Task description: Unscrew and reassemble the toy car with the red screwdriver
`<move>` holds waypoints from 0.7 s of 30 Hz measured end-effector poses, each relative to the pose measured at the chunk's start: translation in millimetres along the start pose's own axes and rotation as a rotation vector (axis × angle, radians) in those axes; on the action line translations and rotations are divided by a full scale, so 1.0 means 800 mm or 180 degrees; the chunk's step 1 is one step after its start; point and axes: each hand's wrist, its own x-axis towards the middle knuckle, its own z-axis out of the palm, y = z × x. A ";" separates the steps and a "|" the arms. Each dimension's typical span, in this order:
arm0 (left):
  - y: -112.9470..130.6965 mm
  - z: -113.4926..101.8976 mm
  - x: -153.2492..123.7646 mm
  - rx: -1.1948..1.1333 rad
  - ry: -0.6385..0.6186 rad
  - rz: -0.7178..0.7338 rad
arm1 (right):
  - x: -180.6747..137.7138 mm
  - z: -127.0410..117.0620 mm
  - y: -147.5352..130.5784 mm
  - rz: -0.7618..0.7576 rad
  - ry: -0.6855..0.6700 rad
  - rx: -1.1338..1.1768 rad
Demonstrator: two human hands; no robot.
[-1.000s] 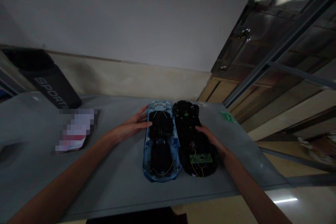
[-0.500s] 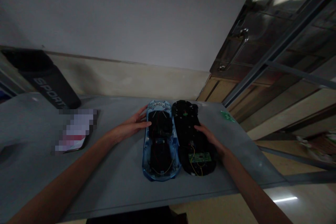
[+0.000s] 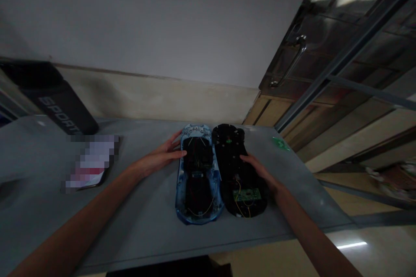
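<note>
A blue toy car body shell [image 3: 180, 181] lies upside down on the grey table, its dark hollow inside facing up with thin wires in it. My left hand [image 3: 164, 156] grips the shell's left side, thumb over the rim and fingers along the outer edge. Close against the shell's right side is the black toy car chassis [image 3: 227, 156]. A green circuit board [image 3: 247, 194] with yellow wires sits at the chassis's near end. My right hand [image 3: 258, 169] holds the chassis by its right edge, thumb on top; its other fingers are hidden.
On the left of the table [image 3: 146, 220] stand a black bottle [image 3: 66, 108] marked SPORT and, nearer, a blurred-out phone [image 3: 97, 156]. A small green plastic piece [image 3: 280, 143] lies at the right. A wall rises behind; a metal frame [image 3: 325, 82] runs along the right.
</note>
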 end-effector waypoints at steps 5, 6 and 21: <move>0.001 -0.001 0.000 0.0096 -0.0045 0.0046 | -0.001 0.002 -0.001 0.0006 0.0019 0.0035; 0.001 -0.001 0.000 0.0113 -0.0065 0.0072 | -0.001 0.002 -0.002 0.0023 0.0027 0.0033; -0.008 -0.009 0.006 -0.0011 -0.0097 0.0061 | -0.005 0.003 -0.004 -0.0015 0.0025 -0.0079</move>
